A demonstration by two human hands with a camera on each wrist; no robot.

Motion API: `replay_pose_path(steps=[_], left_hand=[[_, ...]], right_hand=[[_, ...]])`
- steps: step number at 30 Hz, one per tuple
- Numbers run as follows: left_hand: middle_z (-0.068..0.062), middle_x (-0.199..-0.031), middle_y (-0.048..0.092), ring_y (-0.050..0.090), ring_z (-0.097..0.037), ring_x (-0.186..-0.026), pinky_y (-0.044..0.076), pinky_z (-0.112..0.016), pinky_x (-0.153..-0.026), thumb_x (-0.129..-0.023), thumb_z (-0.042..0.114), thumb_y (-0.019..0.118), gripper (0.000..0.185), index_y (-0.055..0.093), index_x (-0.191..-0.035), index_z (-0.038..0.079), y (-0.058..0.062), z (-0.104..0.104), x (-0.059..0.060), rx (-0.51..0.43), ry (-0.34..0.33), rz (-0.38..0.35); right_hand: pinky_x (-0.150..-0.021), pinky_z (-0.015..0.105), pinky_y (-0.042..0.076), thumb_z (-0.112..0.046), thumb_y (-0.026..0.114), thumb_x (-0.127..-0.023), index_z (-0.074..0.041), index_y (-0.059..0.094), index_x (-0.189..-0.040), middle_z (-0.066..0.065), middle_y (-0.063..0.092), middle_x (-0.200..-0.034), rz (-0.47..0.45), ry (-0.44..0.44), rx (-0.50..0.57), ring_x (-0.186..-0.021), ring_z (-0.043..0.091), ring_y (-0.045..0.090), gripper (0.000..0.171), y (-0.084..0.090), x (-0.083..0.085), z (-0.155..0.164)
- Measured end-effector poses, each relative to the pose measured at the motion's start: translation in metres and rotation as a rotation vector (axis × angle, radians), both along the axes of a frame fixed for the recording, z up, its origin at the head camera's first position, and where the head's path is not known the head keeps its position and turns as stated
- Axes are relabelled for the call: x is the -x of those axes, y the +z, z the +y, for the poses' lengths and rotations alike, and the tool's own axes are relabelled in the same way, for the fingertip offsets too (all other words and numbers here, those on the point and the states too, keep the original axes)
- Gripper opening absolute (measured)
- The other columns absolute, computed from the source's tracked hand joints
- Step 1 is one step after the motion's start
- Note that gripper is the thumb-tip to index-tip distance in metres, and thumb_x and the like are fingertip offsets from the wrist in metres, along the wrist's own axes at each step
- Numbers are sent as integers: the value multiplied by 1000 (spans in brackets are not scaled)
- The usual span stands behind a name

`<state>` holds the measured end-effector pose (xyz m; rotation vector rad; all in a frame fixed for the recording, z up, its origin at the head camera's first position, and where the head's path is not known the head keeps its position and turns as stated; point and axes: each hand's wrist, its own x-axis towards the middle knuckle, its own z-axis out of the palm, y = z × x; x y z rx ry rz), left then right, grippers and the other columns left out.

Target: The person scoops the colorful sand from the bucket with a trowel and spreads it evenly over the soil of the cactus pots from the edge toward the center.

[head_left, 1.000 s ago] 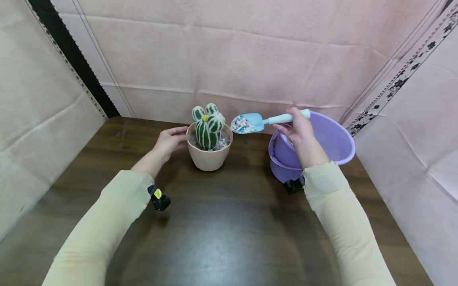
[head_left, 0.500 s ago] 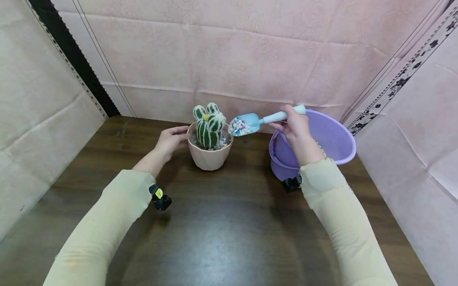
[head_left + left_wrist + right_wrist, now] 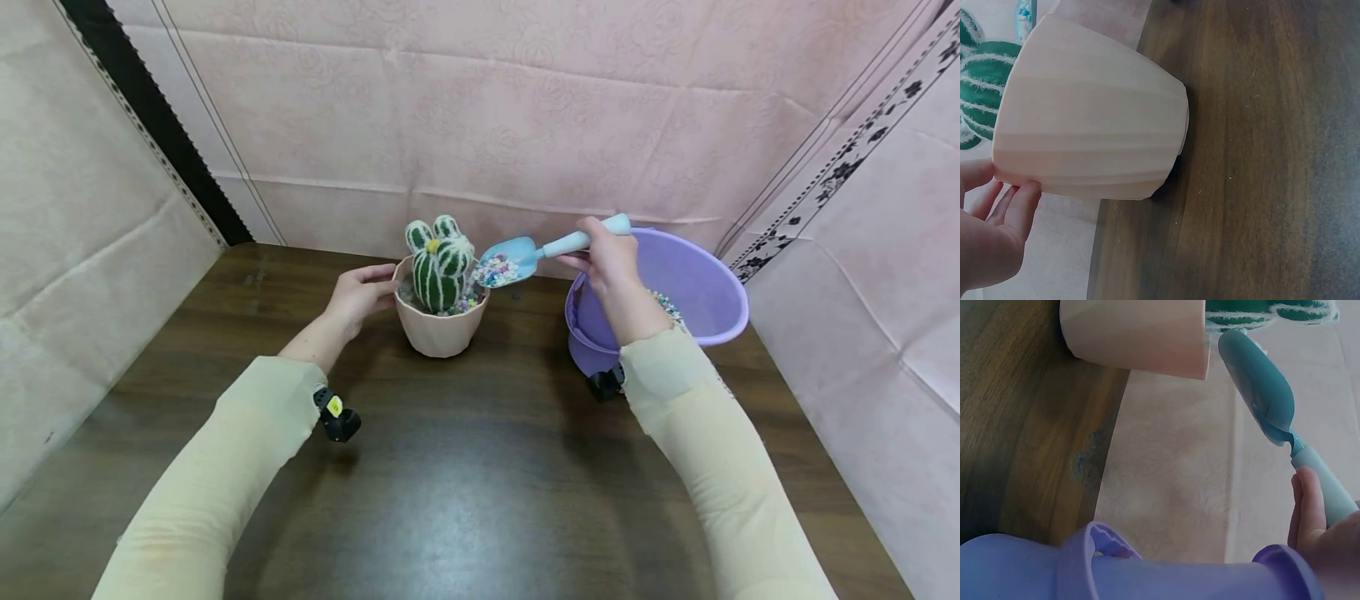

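Observation:
A pink pot (image 3: 438, 327) with a green striped cactus (image 3: 439, 264) stands at the back middle of the wooden table (image 3: 465, 467). My left hand (image 3: 360, 293) touches the pot's left rim with its fingers (image 3: 997, 206) against the pot (image 3: 1091, 119). My right hand (image 3: 611, 262) grips the handle of a light blue scoop (image 3: 517, 257), also seen from below as the scoop (image 3: 1260, 394). The scoop tilts down over the pot's right rim and carries coloured pebbles (image 3: 495, 272). A purple bucket (image 3: 701, 292) sits under my right forearm.
Pink cloth walls (image 3: 480, 117) close in the table at the back and on both sides. Some coloured pebbles (image 3: 666, 304) show inside the bucket. The bucket's purple rim (image 3: 1147, 562) fills the bottom of the right wrist view. The front of the table is bare dark wood.
My right hand has moved the loaded scoop leftward and tipped it down over the pot's right rim. My left hand has stayed on the pot.

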<state>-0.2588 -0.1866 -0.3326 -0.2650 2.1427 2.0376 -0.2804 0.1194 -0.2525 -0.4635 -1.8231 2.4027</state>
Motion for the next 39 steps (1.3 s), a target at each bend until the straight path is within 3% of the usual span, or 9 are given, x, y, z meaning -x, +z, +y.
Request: replay_pose_path(steps=[2, 5, 8, 16, 24, 28, 39], left_hand=[[-16, -143, 42, 47, -27, -125, 47, -32, -101, -95, 6, 50, 47, 39, -141, 3, 0, 0, 0, -2, 0, 1], [-17, -144, 42, 47, -27, -126, 47, -33, -102, -95, 5, 50, 47, 39, -141, 2, 0, 1, -1, -13, -1, 1], [-17, -144, 41, 46, -28, -127, 45, -36, -104, -95, 5, 50, 47, 39, -141, 2, 0, 1, 0, -22, 1, 0], [-17, -142, 42, 47, -27, -125, 45, -37, -105, -95, 5, 50, 47, 39, -141, 2, -1, 1, 2, -21, 7, 3], [-18, -141, 43, 47, -27, -125, 43, -38, -106, -95, 5, 51, 47, 40, -140, 2, -2, 0, 3, -19, 7, 9], [-17, -142, 43, 47, -27, -126, 44, -37, -106, -95, 6, 51, 47, 40, -140, 2, -2, -1, 3, -11, 7, 4], [-17, -142, 43, 46, -27, -127, 43, -36, -106, -95, 5, 51, 47, 40, -140, 3, -3, 0, 2, -29, 12, 8]], right_hand=[[-61, 26, 60, -5, 54, -87, -16, 41, -134, 7, 49, -95, 6, 3, -18, -69, 15, 64, 50, 1, 0, -2], [-60, 27, 60, -5, 54, -87, -7, 48, -106, 8, 53, -89, 18, -3, -21, -66, 15, 65, 21, 3, 0, -6], [-59, 27, 59, -4, 55, -86, -6, 46, -90, 8, 57, -81, 22, -15, -23, -60, 14, 66, 11, 4, 0, -10], [-55, 26, 59, -5, 57, -85, -5, 48, -85, 5, 60, -69, 60, -31, -97, -54, 15, 66, 10, 1, 0, -20], [-59, 32, 60, -3, 60, -83, -5, 52, -81, 8, 59, -75, 186, -40, -151, -53, 15, 66, 9, -4, 0, -31], [-54, 27, 59, -4, 61, -83, -6, 52, -79, 6, 58, -75, 228, -47, -186, -52, 13, 65, 10, -5, 0, -33], [-58, 21, 59, -8, 62, -84, -8, 56, -75, -2, 59, -76, 372, 22, -378, -63, 8, 64, 11, -5, -3, -35]])
